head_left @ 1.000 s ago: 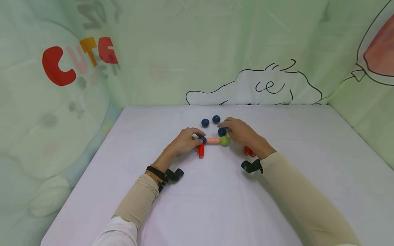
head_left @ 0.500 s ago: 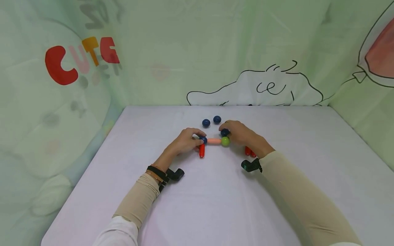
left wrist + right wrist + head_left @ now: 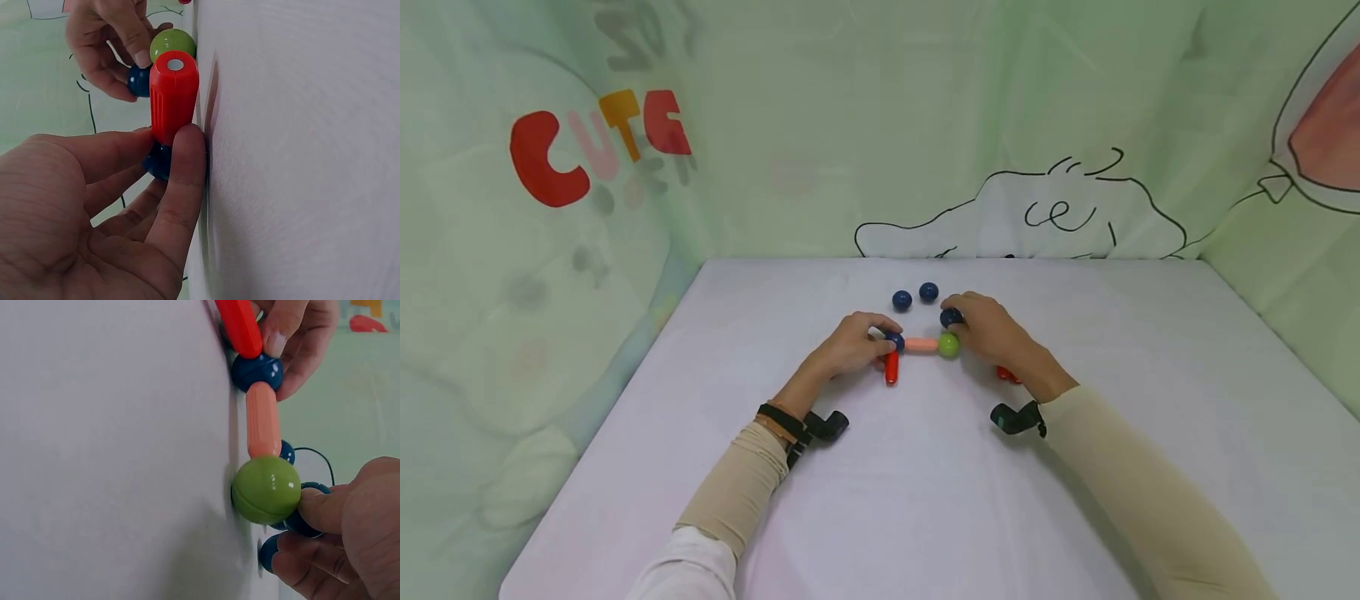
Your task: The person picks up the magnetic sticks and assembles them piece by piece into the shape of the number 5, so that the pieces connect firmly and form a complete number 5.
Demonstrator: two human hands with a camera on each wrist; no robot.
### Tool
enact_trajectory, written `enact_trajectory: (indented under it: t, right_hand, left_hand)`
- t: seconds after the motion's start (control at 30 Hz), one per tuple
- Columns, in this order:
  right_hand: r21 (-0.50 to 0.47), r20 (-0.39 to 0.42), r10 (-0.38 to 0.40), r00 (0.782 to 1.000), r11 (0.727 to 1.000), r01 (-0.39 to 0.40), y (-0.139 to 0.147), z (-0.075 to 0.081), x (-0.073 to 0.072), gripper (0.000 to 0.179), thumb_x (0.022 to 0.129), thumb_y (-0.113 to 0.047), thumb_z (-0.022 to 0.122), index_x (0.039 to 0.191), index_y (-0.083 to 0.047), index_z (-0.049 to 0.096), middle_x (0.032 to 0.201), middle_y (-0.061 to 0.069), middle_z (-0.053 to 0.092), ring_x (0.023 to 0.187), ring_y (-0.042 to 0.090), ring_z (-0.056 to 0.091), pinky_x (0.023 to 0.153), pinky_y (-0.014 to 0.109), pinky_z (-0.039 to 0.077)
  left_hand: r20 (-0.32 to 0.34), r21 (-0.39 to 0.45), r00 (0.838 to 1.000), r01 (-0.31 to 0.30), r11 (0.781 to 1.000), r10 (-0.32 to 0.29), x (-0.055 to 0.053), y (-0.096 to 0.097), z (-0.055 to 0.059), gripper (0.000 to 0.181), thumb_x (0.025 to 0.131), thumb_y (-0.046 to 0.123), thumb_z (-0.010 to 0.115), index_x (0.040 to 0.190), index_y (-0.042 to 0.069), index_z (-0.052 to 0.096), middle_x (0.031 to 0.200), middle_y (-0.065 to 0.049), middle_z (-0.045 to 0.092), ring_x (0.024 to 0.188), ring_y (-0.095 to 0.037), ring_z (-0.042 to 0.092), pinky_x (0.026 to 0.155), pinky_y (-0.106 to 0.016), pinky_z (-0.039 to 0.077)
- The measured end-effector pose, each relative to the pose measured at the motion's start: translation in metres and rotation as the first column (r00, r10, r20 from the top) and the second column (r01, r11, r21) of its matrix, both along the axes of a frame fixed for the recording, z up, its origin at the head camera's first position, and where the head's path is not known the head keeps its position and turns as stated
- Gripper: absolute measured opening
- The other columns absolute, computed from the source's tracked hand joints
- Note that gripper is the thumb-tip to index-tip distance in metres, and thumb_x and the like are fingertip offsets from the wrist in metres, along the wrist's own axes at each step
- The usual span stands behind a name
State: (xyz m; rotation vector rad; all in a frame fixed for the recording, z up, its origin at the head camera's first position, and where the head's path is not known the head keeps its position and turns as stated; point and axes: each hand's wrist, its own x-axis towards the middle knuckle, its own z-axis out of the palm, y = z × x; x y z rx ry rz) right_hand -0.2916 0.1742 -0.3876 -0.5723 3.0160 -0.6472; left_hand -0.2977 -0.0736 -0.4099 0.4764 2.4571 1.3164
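Observation:
My left hand [image 3: 852, 342] pinches a dark blue ball [image 3: 895, 341] between thumb and fingers. A red rod [image 3: 174, 100] joins this ball and points toward me. From the same ball a peach rod [image 3: 263, 419] runs right to a lime green ball [image 3: 948, 345]. Just beyond the green ball, my right hand [image 3: 992, 332] holds another dark blue ball [image 3: 951, 317] in its fingertips. In the right wrist view that held ball is partly behind the green one, so I cannot tell whether they touch.
Two loose dark blue balls, one left [image 3: 902, 300] and one right [image 3: 928, 292], lie farther back on the white table [image 3: 880, 500]. Red rods [image 3: 1009, 375] lie partly hidden beneath my right wrist. A printed curtain [image 3: 820, 125] stands behind the table.
The right fingers have come round the blue ball beside the green one and shifted it slightly right and away. My left hand and the joined pieces have stayed in place.

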Motion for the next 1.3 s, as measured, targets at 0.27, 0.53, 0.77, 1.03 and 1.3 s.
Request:
enact_trajectory:
  t: [0.27,0.53,0.77,1.03,1.3]
  right_hand:
    - [-0.118,-0.071,0.007,0.997,0.993,-0.015,-0.002,-0.002,0.016,0.039,0.098,-0.006,0.065,0.137,-0.001,0.058,0.126,0.019,0.061,0.103,0.032,0.06,0.087,0.045,0.053]
    - [-0.191,-0.089,0.058,0.994,0.979,-0.074,-0.005,-0.001,0.029,0.037,0.095,-0.006,0.07,0.131,0.001,0.062,0.118,0.017,0.067,0.095,0.03,0.063,0.079,0.042,0.054]
    - [-0.238,-0.013,0.074,0.997,0.968,-0.075,-0.015,0.004,0.043,0.033,0.093,-0.007,0.072,0.125,0.0,0.066,0.112,0.014,0.069,0.095,0.027,0.065,0.084,0.043,0.056]
    - [-0.269,0.021,0.116,0.993,0.957,-0.106,-0.031,0.003,0.06,0.032,0.091,-0.012,0.076,0.121,-0.003,0.069,0.097,0.005,0.07,0.084,0.021,0.06,0.075,0.033,0.053]
    - [-0.239,0.029,0.196,0.98,0.954,-0.184,-0.045,-0.003,0.069,0.026,0.089,-0.012,0.076,0.113,-0.004,0.069,0.086,0.0,0.066,0.08,0.016,0.059,0.073,0.029,0.053]
  left_hand:
    - [-0.017,-0.011,1.0,0.004,1.0,-0.004,-0.001,-0.002,0.001,0.031,0.098,0.01,0.066,0.13,0.01,0.067,0.13,-0.008,0.061,0.076,-0.018,0.07,0.076,-0.029,0.053]
    - [-0.028,-0.012,1.0,0.003,1.0,-0.003,0.0,-0.002,0.001,0.032,0.098,0.011,0.066,0.13,0.011,0.067,0.129,-0.007,0.062,0.074,-0.018,0.07,0.076,-0.029,0.052]
    - [-0.03,-0.014,1.0,0.006,1.0,-0.007,0.002,-0.002,0.001,0.032,0.099,0.011,0.065,0.13,0.011,0.067,0.127,-0.006,0.062,0.073,-0.019,0.069,0.074,-0.031,0.051]
    - [-0.033,-0.013,0.999,0.011,1.0,-0.011,0.002,-0.003,0.001,0.033,0.099,0.01,0.065,0.131,0.009,0.067,0.128,-0.007,0.062,0.077,-0.019,0.069,0.078,-0.03,0.052]
    - [-0.057,-0.02,0.998,0.02,1.0,-0.021,0.0,-0.003,0.001,0.033,0.098,0.009,0.065,0.131,0.008,0.066,0.129,-0.008,0.063,0.082,-0.018,0.069,0.082,-0.031,0.052]
